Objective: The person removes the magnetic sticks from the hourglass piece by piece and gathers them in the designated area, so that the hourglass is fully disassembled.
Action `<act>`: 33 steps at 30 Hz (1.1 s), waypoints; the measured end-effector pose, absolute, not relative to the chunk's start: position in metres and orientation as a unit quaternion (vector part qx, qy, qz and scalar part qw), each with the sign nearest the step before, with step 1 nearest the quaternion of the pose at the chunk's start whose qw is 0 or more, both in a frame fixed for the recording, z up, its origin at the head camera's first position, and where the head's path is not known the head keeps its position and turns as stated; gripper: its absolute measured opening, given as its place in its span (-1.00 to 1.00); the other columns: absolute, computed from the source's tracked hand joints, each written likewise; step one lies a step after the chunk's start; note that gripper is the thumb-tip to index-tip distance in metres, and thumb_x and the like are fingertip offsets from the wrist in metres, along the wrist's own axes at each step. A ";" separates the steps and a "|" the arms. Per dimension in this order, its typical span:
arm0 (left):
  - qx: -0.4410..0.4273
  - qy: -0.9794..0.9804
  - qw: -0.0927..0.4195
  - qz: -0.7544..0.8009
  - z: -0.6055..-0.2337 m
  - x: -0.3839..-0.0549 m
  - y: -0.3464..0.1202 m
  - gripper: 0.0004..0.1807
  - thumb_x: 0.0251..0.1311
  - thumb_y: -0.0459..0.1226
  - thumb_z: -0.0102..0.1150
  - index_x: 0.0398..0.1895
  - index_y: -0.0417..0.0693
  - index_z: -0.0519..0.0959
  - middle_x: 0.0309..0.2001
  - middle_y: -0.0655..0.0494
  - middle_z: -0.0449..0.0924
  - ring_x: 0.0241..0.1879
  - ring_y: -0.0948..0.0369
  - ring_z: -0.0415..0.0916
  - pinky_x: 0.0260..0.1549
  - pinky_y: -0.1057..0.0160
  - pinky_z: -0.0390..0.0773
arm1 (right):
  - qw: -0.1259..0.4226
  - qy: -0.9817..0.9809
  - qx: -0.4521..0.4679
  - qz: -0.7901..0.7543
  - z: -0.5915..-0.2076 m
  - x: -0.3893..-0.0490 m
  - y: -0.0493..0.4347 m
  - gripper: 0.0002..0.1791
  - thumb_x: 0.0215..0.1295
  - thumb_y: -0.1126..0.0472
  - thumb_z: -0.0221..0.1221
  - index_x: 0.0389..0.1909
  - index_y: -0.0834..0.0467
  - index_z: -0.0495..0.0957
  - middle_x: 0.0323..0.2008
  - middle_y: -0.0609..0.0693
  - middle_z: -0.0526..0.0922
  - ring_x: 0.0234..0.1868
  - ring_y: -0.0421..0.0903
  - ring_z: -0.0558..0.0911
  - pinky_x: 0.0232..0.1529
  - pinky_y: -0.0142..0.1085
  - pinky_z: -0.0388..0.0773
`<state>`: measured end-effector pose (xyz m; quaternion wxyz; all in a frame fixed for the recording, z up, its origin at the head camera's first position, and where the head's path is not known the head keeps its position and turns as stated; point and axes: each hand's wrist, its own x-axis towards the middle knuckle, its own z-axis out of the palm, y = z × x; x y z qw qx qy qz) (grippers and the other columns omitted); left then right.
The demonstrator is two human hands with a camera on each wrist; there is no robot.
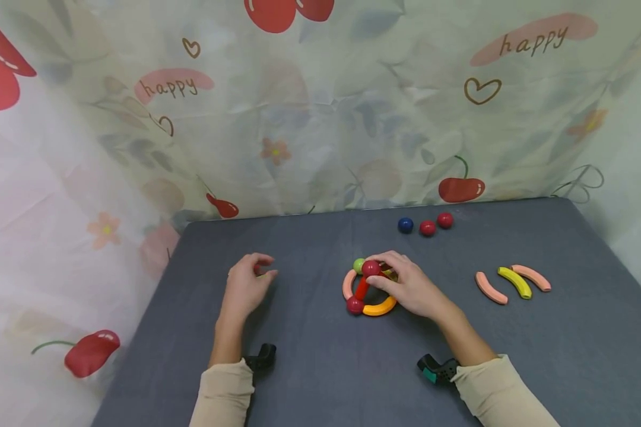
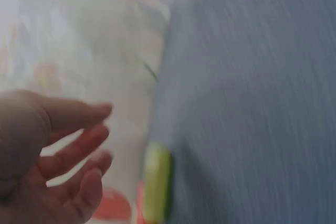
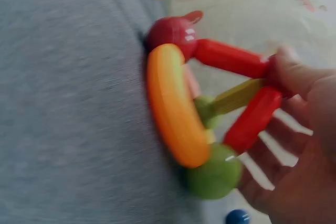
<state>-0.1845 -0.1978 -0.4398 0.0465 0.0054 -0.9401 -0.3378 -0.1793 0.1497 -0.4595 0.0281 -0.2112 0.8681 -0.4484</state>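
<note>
My right hand [image 1: 413, 289] holds a pyramid-shaped build of balls and sticks by its top red ball [image 1: 371, 268], with the thumb on one side. Two red sticks [image 3: 231, 57] and a yellow stick [image 3: 237, 97] slope down from that ball. Around the base run an orange curved stick [image 1: 379, 308], a pink curved stick [image 1: 348, 284] and a yellow one, joined by a red ball [image 1: 355, 305] and green balls [image 3: 214, 172]. My left hand [image 1: 244, 289] hovers apart at the left, fingers loosely bent around nothing. Near it lies a blurred yellow-green stick [image 2: 157, 182], hidden by the hand in the head view.
A blue ball [image 1: 405, 225] and two red balls [image 1: 427, 228] sit near the table's back edge. To the right lie two pink curved sticks [image 1: 491, 289] and a yellow curved stick [image 1: 515, 282]. A patterned curtain [image 1: 320, 118] hangs behind the grey table [image 1: 320, 373].
</note>
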 end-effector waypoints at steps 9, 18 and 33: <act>-0.134 -0.896 -0.027 -0.423 -0.445 -0.200 -0.105 -0.70 0.38 -0.23 0.28 0.15 0.05 0.63 0.01 0.03 0.67 -0.29 0.19 0.55 -0.31 0.25 0.58 | 0.030 0.908 -0.252 -0.334 -0.423 -0.175 0.143 -0.39 0.32 0.14 0.36 0.36 0.12 0.47 0.11 0.04 0.59 0.08 0.07 0.50 0.04 -0.09 0.58; -0.204 -0.870 -0.113 -0.434 -0.466 -0.210 -0.060 -0.60 0.41 -0.38 0.10 0.25 0.09 0.58 -0.32 0.09 0.60 -0.59 0.24 0.39 -0.51 0.37 0.43 | -0.001 0.915 -0.270 -0.299 -0.420 -0.176 0.137 -0.51 0.30 0.27 0.36 0.25 0.13 0.58 -0.03 0.01 0.59 -0.12 -0.08 0.54 -0.08 -0.22 0.59; -0.177 -0.859 -0.090 -0.472 -0.474 -0.209 -0.055 -0.69 0.40 -0.35 0.19 0.16 0.04 0.67 0.07 0.08 0.67 -0.65 0.25 0.48 -0.57 0.35 0.61 | -0.035 0.919 -0.259 -0.295 -0.424 -0.175 0.132 -0.55 0.25 0.28 0.40 0.14 0.25 0.56 -0.04 0.09 0.56 -0.18 -0.10 0.56 -0.11 -0.23 0.67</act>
